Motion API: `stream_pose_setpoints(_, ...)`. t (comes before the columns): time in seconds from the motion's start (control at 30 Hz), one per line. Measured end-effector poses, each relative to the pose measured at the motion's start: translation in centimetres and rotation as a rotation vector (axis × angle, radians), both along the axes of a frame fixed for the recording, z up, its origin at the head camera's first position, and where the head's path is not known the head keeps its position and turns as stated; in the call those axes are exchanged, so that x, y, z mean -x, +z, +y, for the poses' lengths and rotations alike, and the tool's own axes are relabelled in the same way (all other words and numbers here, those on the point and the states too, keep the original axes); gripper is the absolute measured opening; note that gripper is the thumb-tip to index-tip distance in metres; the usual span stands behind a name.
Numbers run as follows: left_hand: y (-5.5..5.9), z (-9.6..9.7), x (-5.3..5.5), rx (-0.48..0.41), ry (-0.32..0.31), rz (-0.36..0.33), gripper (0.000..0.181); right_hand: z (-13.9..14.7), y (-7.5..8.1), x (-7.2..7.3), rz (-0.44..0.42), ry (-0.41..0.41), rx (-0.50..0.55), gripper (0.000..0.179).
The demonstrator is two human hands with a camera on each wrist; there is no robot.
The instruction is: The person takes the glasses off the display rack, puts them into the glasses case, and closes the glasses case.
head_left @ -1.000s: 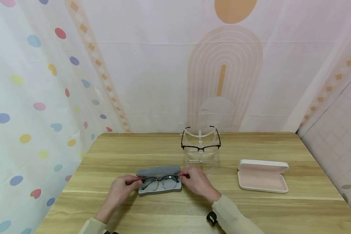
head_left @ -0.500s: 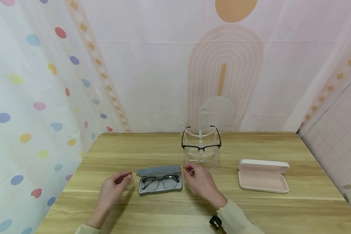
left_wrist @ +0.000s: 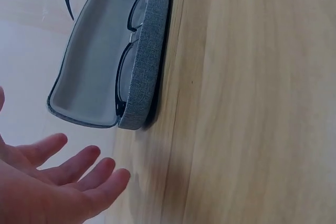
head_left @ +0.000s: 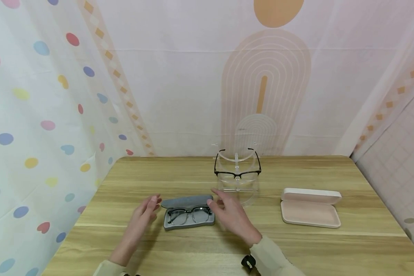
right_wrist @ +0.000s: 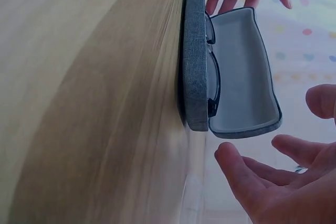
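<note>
A grey fabric-covered glasses case (head_left: 189,226) lies with its lid (left_wrist: 94,56) raised, in front of me on the table. In its lower half rests a pair of dark-browed eyeglasses (head_left: 189,210), lenses toward me. My left hand (head_left: 143,214) is at the case's left end, fingers loosely spread, with a gap to the case in the left wrist view. At the right end is my right hand (head_left: 232,214), fingers extended and holding nothing; its fingertips are close to the lid's corner in the right wrist view (right_wrist: 283,182).
Behind the case, a clear acrylic display stand (head_left: 237,188) carries black-framed eyeglasses (head_left: 237,175). To the right, a white case with pink lining (head_left: 310,213) lies open on the wooden table (head_left: 158,172). A patterned curtain (head_left: 179,96) hangs behind the table's back edge.
Both hands have let go of the eyeglasses' ends and drawn apart, then come back in near the case's ends with fingers opened. The eyeglasses stay in the grey case.
</note>
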State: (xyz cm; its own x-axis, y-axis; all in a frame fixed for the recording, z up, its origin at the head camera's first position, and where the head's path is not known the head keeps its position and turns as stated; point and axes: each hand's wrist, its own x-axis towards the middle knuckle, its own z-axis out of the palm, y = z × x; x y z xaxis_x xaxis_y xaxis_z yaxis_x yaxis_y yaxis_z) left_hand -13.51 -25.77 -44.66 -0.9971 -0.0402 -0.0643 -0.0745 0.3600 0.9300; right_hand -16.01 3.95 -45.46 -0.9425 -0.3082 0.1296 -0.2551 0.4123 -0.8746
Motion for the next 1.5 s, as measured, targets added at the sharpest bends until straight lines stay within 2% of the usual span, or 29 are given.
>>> stream_pose_setpoints(0.27, -0.3, 0.2, 0.6, -0.033, -0.043, -0.052, 0.063, -0.6, -0.3, 0.5, 0.000, 0.016, 0.005, 0.059)
stream_pose_setpoints(0.47, -0.7, 0.3, 0.8, -0.028, -0.040, -0.063, 0.060, -0.7, -0.4, 0.7, -0.037, 0.036, -0.018, 0.059)
stream_pose_setpoints(1.0, -1.3, 0.1, 1.2, -0.078, -0.003, -0.077, 0.051, -1.0, -0.6, 1.4, -0.017, 0.064, -0.094, 0.052)
stream_pose_setpoints(1.37, -1.3, -0.1, 1.2, -0.151, -0.004, -0.088, 0.044, -0.5, -0.4, 1.6, -0.051, 0.125, -0.055, 0.049)
stream_pose_setpoints(1.5, -1.3, -0.4, 1.2, -0.178, -0.027, -0.099, 0.046, -0.3, -0.4, 1.6, -0.074, 0.147, -0.041, 0.048)
